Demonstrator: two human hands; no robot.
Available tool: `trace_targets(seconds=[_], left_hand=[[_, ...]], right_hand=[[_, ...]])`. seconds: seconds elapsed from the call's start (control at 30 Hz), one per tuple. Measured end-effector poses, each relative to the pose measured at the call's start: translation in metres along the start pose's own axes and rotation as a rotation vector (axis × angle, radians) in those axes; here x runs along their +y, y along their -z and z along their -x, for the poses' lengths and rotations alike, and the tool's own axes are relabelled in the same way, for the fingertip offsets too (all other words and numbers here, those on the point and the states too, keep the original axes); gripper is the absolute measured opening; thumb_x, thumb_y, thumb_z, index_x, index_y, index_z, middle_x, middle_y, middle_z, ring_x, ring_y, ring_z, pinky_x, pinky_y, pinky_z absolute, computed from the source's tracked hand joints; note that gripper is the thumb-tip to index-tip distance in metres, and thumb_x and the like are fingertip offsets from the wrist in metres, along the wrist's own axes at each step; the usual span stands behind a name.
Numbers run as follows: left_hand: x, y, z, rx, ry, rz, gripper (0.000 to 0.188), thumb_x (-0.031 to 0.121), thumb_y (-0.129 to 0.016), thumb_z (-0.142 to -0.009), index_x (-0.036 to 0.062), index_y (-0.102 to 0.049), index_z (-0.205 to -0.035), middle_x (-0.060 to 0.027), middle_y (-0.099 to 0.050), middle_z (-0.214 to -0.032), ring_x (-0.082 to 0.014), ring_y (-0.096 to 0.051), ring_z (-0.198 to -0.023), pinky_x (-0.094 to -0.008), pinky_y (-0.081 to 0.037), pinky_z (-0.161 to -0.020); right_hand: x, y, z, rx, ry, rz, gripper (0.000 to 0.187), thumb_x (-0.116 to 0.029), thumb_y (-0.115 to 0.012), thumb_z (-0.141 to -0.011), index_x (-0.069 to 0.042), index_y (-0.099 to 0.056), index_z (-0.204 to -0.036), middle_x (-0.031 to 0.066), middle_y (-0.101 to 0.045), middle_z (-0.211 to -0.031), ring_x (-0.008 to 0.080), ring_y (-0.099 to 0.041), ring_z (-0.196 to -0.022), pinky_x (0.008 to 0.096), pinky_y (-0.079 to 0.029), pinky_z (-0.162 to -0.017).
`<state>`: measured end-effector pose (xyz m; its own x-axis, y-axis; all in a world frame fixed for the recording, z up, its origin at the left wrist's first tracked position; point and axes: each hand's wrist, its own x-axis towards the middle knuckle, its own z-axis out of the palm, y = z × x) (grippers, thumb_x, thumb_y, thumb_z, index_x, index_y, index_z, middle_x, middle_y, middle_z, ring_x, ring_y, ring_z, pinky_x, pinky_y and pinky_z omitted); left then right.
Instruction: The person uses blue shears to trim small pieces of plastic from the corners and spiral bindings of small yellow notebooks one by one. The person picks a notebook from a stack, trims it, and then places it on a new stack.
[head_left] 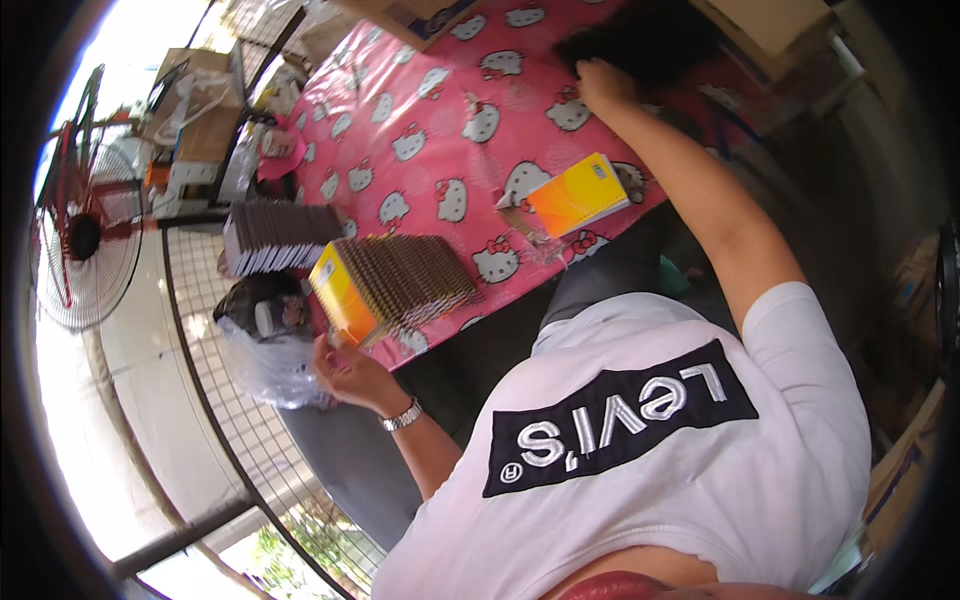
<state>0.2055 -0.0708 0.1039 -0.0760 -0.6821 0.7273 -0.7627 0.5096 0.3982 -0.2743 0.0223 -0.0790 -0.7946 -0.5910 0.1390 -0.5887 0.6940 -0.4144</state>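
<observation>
Yellow spiral-bound notebooks stand in a row at the near left of the pink-covered desk. The left hand, loosely open, lies beside them; the right hand curls at a dark object, grip indeterminable. Notebooks: probably light, flexible; best held by the bound edge.

Count recorded: two hands, one left hand and one right hand; one loose yellow-orange notebook; and two packed rows, one yellow-fronted row and one dark row, the pieces within each too tightly set to number. Also noted: one pink table cover, one fan, one wristwatch, one clear plastic bag and at least three cardboard boxes.
</observation>
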Motion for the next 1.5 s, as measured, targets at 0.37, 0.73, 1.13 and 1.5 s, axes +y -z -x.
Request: trace_targets(seconds=[0.37,0.73,1.13,1.5], left_hand=[[0.164,-0.16,0.117,-0.893,-0.885,0.454,0.028,0.02,-0.073,-0.077,0.0069,-0.065,-0.1,-0.0113,-0.065,-0.107,-0.0321,-0.061,-0.095,-0.0426,-0.05,-0.081],[0.175,-0.192,0.109,-1.282,-0.933,0.362,0.022,0.025,-0.07,-0.077,0.0094,-0.069,-0.092,-0.0094,-0.067,-0.094,-0.0283,-0.066,-0.088,-0.0398,-0.054,-0.073],[0.176,-0.197,0.113,-1.238,-1.0,0.417,0.021,0.022,-0.071,-0.074,0.009,-0.068,-0.09,-0.0115,-0.068,-0.089,-0.0303,-0.066,-0.084,-0.0406,-0.055,-0.072],[0.166,-0.201,0.108,-1.194,-0.9,0.47,0.018,0.017,-0.066,-0.082,0.0085,-0.068,-0.098,-0.0094,-0.071,-0.087,-0.0264,-0.069,-0.073,-0.0377,-0.055,-0.064]], right_hand=[[0.02,0.056,0.026,0.253,0.147,-0.561,0.043,-0.008,-0.059,-0.081,-0.007,-0.058,-0.124,0.0165,-0.058,-0.109,0.0343,-0.059,-0.1,0.0412,-0.05,-0.087],[0.075,0.089,0.178,-0.155,-0.216,-1.149,0.038,0.004,-0.048,-0.086,0.001,-0.057,-0.123,0.0093,-0.062,-0.106,0.0144,-0.064,-0.083,0.0263,-0.052,-0.071],[0.063,0.084,0.201,-0.249,-0.303,-1.326,0.044,0.0,-0.047,-0.083,0.002,-0.055,-0.126,0.0069,-0.063,-0.104,0.0091,-0.057,-0.076,0.0229,-0.047,-0.064],[0.006,0.047,0.233,-0.054,-0.06,-0.748,0.043,-0.002,-0.058,-0.076,0.002,-0.063,-0.119,0.019,-0.059,-0.109,0.0327,-0.061,-0.096,0.0363,-0.05,-0.088]])
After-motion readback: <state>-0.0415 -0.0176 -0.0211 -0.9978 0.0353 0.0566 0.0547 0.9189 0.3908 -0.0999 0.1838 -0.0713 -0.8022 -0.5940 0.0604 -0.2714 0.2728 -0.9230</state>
